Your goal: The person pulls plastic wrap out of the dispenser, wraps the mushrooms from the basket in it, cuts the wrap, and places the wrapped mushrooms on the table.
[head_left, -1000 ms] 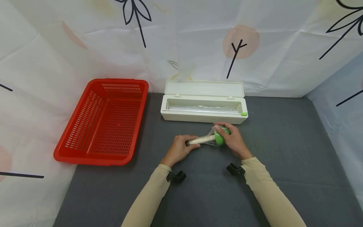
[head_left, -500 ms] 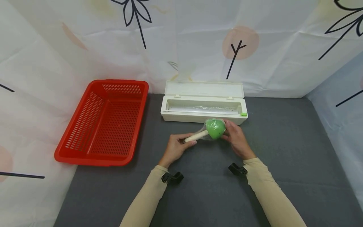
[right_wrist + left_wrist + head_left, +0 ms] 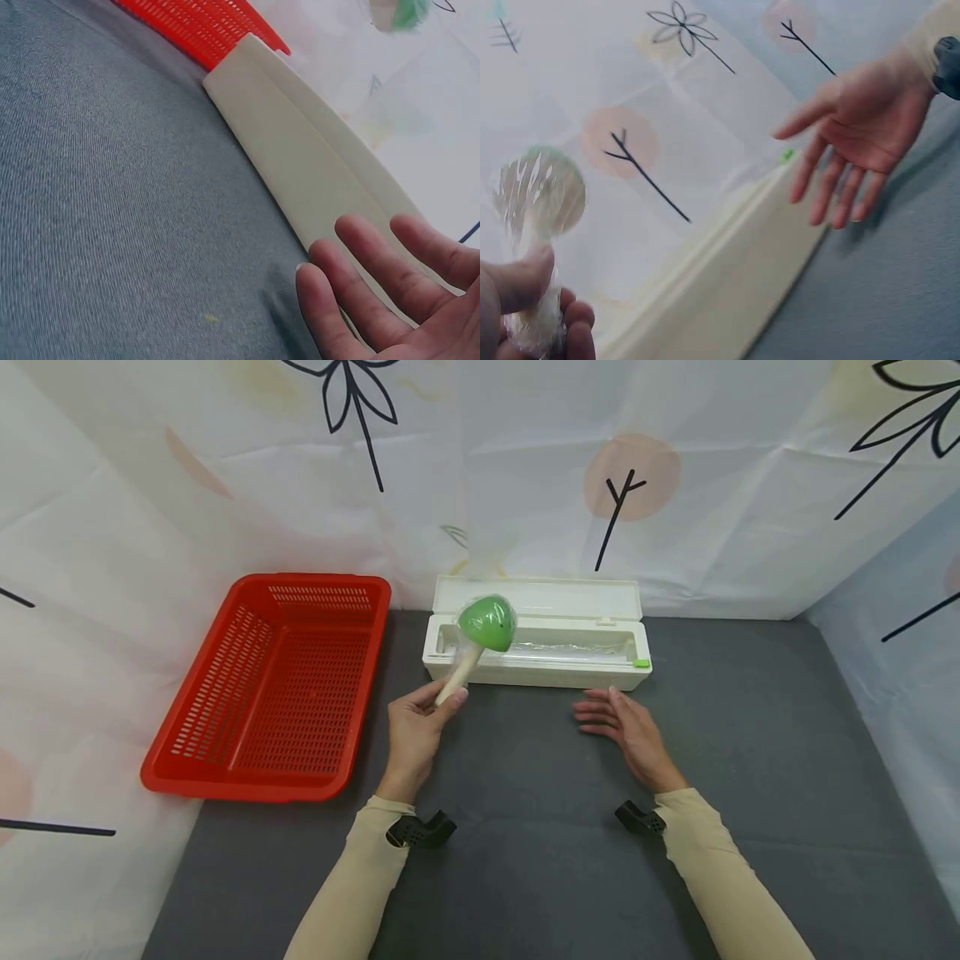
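My left hand (image 3: 414, 733) grips the pale stem of a green-capped mushroom (image 3: 487, 623), which is wrapped in clear plastic film. It is raised with the cap up, overlapping the left part of the white cling film box (image 3: 542, 675) in the head view. The beige underside of the mushroom's cap (image 3: 564, 196) shows through crinkled film in the left wrist view, thumb and fingers curled round the stem. To the right, my right hand (image 3: 632, 732) holds nothing; its fingers are spread and relaxed, just in front of the box's right end.
The cling film box stands with its lid (image 3: 555, 597) up against the patterned cloth backdrop; a green slider (image 3: 641, 663) sits at its right end. At the left is a red plastic basket (image 3: 262, 793). A dark grey cloth (image 3: 525, 860) covers the table.
The right hand has let go of the mushroom and drawn slightly right. The left hand has carried the mushroom left and tipped its cap upward.
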Demonstrator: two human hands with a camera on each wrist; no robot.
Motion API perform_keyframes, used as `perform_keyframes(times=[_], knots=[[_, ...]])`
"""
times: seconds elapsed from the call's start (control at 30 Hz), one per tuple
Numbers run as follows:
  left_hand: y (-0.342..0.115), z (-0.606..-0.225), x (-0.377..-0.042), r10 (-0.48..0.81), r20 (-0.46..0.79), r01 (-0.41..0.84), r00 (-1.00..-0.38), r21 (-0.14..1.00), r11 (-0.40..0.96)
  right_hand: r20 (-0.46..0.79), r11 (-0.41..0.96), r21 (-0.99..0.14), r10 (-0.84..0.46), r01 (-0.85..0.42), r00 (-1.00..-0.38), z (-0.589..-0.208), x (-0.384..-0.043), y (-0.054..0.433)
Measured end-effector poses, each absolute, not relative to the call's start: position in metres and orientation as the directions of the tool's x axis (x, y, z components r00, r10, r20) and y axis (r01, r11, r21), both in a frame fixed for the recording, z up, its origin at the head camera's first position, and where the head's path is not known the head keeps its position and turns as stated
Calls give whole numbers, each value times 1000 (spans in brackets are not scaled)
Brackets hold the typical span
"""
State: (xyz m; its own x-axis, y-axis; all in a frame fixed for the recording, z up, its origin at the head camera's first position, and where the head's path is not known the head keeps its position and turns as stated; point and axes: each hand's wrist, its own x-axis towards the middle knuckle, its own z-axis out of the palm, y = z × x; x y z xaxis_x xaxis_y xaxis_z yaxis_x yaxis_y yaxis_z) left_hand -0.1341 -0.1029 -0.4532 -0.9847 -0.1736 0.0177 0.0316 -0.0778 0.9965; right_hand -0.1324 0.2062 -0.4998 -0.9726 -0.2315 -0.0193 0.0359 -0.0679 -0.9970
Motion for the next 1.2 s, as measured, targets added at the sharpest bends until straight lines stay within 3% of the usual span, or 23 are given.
perform_keyframes(times=[0.33, 0.63, 0.8, 0.97, 1.2], knots=[[-138, -413, -137, -310, 33, 97, -950, 976, -194, -39, -5, -999, -216, 41, -976, -497, -129, 215], [-180, -388, -151, -335, -118, 48, -935, 894, -446, -34, -4, -999, -205, 36, -978, -498, -124, 221], [-207, -378, -161, -381, -143, 90, -913, 842, -531, -30, 38, -999, -200, 23, -979, -497, -121, 226], [-232, -374, -173, -446, -141, 155, -884, 811, -564, -48, 66, -997, -178, 37, -983, -496, -119, 229], [-260, -382, -192, -506, -116, 155, -855, 873, -462, -59, 90, -995, -160, 45, -985, -496, -116, 231]])
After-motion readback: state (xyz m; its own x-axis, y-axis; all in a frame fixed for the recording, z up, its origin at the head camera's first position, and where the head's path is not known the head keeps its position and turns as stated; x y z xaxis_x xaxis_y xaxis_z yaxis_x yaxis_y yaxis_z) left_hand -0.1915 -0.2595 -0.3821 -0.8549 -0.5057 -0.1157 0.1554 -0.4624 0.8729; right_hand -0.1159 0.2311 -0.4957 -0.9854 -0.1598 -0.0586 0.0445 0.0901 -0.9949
